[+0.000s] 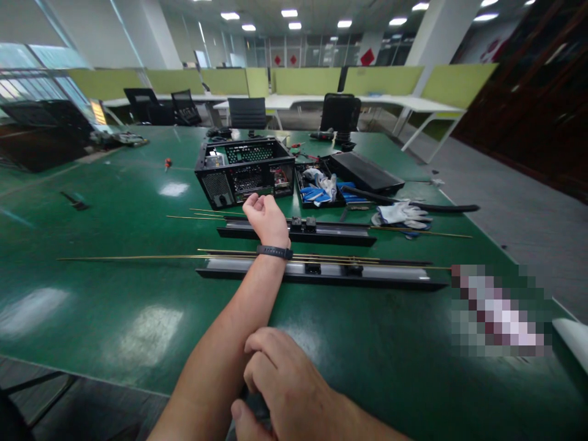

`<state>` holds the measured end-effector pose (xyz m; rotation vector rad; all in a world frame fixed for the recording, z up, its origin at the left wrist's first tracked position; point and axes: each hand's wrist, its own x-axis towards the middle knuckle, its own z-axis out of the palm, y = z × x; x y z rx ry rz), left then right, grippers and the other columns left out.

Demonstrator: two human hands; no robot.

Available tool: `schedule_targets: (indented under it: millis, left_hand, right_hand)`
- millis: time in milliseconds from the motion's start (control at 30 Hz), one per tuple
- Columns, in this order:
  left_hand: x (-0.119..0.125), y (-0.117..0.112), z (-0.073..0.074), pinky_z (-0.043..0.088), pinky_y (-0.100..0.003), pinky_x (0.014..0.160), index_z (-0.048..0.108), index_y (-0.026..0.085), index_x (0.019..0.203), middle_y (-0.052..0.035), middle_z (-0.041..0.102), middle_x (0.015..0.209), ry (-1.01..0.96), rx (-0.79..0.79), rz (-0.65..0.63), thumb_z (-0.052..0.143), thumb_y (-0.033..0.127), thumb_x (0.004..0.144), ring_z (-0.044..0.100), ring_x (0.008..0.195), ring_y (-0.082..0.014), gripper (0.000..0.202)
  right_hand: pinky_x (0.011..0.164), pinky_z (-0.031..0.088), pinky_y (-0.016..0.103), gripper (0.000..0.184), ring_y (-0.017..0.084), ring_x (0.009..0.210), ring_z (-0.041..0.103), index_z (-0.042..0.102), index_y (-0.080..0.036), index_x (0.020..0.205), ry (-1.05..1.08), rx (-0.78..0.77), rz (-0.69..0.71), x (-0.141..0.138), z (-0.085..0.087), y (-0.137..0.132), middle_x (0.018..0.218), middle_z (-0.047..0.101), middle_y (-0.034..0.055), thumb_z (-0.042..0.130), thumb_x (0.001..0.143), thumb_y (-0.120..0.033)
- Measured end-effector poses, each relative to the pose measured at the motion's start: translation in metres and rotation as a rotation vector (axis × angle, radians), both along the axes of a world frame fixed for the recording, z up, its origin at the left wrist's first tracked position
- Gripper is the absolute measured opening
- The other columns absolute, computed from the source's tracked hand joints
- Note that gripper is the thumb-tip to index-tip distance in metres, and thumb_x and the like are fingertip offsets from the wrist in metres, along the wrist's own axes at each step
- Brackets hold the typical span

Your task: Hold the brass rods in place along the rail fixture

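My left hand (264, 217) is stretched forward over the green table (114, 294) and closed in a fist, nothing visible in it. A black band sits on its wrist. The fist hovers just in front of an open black computer case (245, 171) and above a long black rail (331, 233). A second black rail (321, 274) and thin brass rods (138, 258) lie under the forearm. My right hand (285, 386) is at the bottom edge, beside the left forearm, its fingers curled over a small dark thing I cannot make out.
A black tray (301, 184) with blue-and-white gloves stands right of the case, with a flat black panel (367, 174) and a black hose (413, 204) behind. White gloves (404, 214) lie at the right. Office chairs (248, 113) and desks stand beyond the table.
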<state>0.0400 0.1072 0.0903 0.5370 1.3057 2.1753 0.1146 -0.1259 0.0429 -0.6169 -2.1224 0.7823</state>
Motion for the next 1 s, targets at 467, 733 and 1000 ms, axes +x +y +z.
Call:
schedule_targets:
  millis: [467,733,1000]
  left_hand:
    - [-0.013,-0.018,-0.007,0.051,-0.03,0.097,0.057,0.017,0.104,-0.0062,0.064,0.105,0.288,0.097,-0.15,0.063,0.016,0.086,0.064,0.101,-0.0144,0.019]
    - [-0.021,-0.079,-0.032,0.047,-0.039,0.104,0.063,0.021,0.119,-0.0082,0.066,0.123,1.257,0.171,-0.466,0.059,0.022,0.092,0.06,0.118,-0.0208,0.028]
    - [-0.011,-0.102,-0.067,0.034,-0.049,0.117,0.055,0.017,0.136,-0.0123,0.058,0.142,1.712,0.18,-0.517,0.054,0.025,0.096,0.047,0.138,-0.0267,0.042]
  right_hand:
    - [0.084,0.05,0.036,0.011,0.02,0.094,0.062,0.05,-0.023,0.085,0.296,-0.271,-0.304,0.061,0.02,0.044,0.102,0.062,0.0075,0.058,0.091,-0.017]
    - [0.036,0.034,0.019,0.024,0.012,0.05,0.055,0.058,-0.02,0.082,0.777,-0.484,-1.005,0.166,0.005,0.112,0.072,0.064,0.0005,0.072,0.083,-0.039]
    - [0.024,0.021,0.016,0.038,0.008,0.031,0.044,0.064,-0.013,0.079,0.722,-0.862,-1.138,0.189,-0.026,0.124,0.06,0.064,0.0044,0.074,0.076,-0.05]
